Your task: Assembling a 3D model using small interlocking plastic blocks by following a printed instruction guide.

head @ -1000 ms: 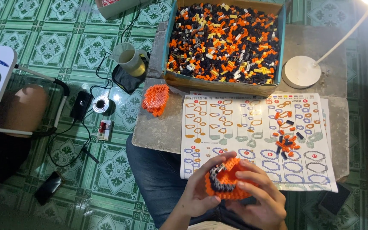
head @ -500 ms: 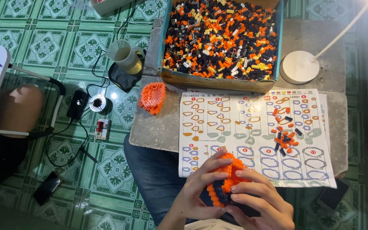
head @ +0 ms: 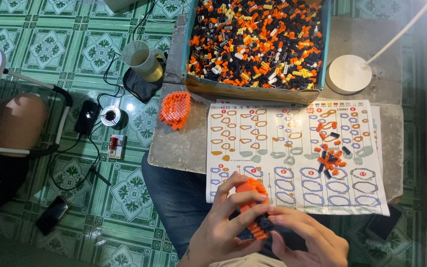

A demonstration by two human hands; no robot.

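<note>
My left hand (head: 226, 222) and my right hand (head: 307, 237) together hold an orange and black brick model (head: 254, 207) over my lap, at the near edge of the instruction sheet (head: 282, 143). The left fingers wrap its left side and the right fingers pinch its lower right end. A small pile of loose orange and black bricks (head: 329, 155) lies on the sheet's right half. A finished orange brick piece (head: 175, 109) rests on the low grey table (head: 174, 148) at the left.
A cardboard box of several orange, black and cream bricks (head: 258, 42) stands at the table's back. A white lamp base (head: 348, 74) sits right of it. On the green tiled floor lie a cup (head: 142, 59), cables, a small box (head: 116, 146) and a phone (head: 51, 215).
The brick model has been turned in my hands, from flat and broad to edge-on. Both hands stayed over my lap near the sheet's lower edge.
</note>
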